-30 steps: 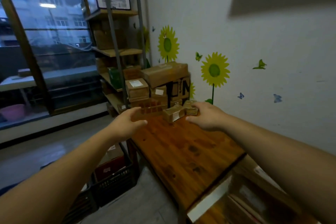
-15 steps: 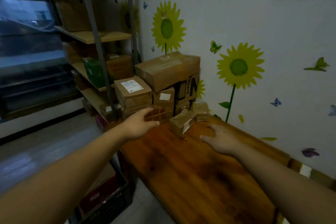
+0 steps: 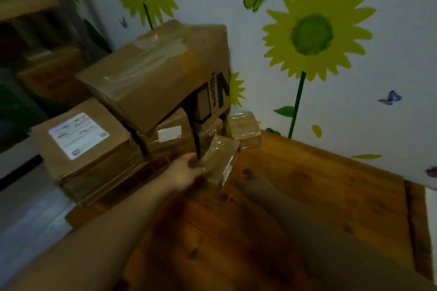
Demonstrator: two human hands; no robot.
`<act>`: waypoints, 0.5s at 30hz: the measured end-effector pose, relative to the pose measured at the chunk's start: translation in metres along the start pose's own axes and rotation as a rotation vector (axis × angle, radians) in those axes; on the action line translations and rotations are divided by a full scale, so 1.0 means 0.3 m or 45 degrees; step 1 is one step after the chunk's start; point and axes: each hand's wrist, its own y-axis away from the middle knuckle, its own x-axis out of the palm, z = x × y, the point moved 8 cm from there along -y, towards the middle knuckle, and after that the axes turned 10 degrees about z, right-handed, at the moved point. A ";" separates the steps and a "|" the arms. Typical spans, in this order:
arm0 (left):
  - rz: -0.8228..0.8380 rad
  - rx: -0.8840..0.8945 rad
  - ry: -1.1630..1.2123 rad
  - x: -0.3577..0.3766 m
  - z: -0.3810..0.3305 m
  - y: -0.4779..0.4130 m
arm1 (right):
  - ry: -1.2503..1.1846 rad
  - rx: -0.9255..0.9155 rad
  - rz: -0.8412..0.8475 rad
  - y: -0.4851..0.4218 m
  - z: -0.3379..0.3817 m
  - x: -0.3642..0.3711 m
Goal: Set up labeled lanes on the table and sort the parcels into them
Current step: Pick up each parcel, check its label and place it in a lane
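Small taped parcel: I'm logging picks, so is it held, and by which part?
The left hand grips the small taped parcel by its left end; the right hand beside it is too blurred to tell.

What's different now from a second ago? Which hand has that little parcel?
The right hand let go of the small taped parcel and drew back over the table, now blurred. The left hand moved right and took hold of that parcel's near end. The stacked boxes and the other small parcel stayed put.
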 end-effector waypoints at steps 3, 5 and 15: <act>0.015 -0.042 -0.014 0.013 0.039 -0.137 | -0.088 0.037 0.066 -0.129 -0.015 0.056; 0.010 -0.084 0.021 0.019 0.063 -0.206 | -0.171 0.044 0.091 -0.198 -0.032 0.096; 0.044 -0.062 0.222 -0.004 0.149 -0.243 | -0.250 0.000 -0.118 -0.190 -0.009 0.193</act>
